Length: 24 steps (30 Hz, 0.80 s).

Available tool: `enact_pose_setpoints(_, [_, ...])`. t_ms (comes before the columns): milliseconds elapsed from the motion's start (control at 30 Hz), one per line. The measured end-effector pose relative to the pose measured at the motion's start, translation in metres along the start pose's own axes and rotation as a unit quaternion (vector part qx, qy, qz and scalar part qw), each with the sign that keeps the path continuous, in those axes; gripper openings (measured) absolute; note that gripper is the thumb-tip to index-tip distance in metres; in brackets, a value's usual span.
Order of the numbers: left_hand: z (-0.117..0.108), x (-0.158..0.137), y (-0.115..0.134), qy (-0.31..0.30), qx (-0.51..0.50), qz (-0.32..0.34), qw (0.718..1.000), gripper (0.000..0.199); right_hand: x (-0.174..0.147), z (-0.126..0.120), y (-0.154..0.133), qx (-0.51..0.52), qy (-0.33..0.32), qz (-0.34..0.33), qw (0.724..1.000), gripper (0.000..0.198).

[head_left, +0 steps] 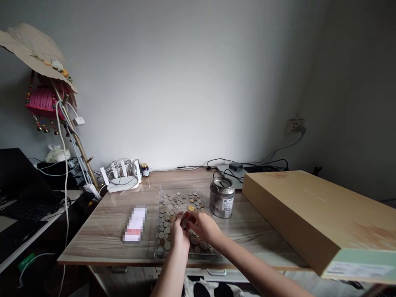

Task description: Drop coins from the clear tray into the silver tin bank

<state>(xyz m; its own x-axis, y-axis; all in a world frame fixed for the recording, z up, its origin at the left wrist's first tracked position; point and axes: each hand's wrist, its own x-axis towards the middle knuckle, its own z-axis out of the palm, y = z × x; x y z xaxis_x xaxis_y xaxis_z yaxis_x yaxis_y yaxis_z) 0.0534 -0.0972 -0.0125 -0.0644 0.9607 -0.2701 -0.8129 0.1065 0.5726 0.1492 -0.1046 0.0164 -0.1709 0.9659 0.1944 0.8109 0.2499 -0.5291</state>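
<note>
Both hands meet over the clear tray (161, 198) — left hand (178, 233) and right hand (202, 227) pinching coins (185, 223).

Your clear tray (161, 197) of coins (179, 200) sits mid-table (102, 231) — tin (221, 197) just right, cardboard box (309, 214) farther right, charger (122, 175) behind-left.

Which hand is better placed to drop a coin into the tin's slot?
Probably the right hand. It lies on the same side of the tray as the tin. The left hand is farther away and would have to cross over the right to reach it.
</note>
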Motion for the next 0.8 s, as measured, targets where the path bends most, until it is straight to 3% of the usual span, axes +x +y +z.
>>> enact_pose_setpoints(100, [-0.001, 0.001, 0.000, -0.004, -0.012, 0.013, 1.000, 0.011, 0.001, -0.002, 0.000, 0.096, 0.029, -0.026, 0.995, 0.012])
enact_pose_setpoints(200, [-0.001, 0.002, 0.000, -0.008, -0.019, 0.013, 1.000, 0.011, 0.005, -0.035, 0.001, 0.121, 0.106, -0.054, 0.986, 0.018])
enact_pose_setpoints(267, [-0.001, 0.002, 0.000, -0.008, -0.015, -0.005, 1.000, 0.011, 0.014, -0.071, 0.008, 0.060, 0.183, -0.018, 0.981, 0.021])
enact_pose_setpoints(333, [0.001, 0.002, 0.001, 0.001, -0.009, -0.020, 1.000, 0.012, 0.026, -0.109, 0.019, -0.040, 0.244, 0.074, 0.966, 0.021])
enact_pose_setpoints(400, [0.002, 0.001, 0.002, 0.012, -0.003, -0.027, 1.000, 0.013, 0.039, -0.137, 0.032, -0.118, 0.217, 0.145, 0.958, 0.017])
enact_pose_setpoints(500, [0.003, -0.001, 0.004, 0.017, -0.001, -0.030, 0.999, 0.014, 0.053, -0.155, 0.046, -0.174, 0.132, 0.188, 0.958, 0.016])
enact_pose_setpoints(800, [0.000, 0.000, 0.001, 0.005, -0.005, -0.024, 1.000, 0.011, 0.059, -0.147, 0.045, -0.226, 0.095, 0.205, 0.947, 0.018])
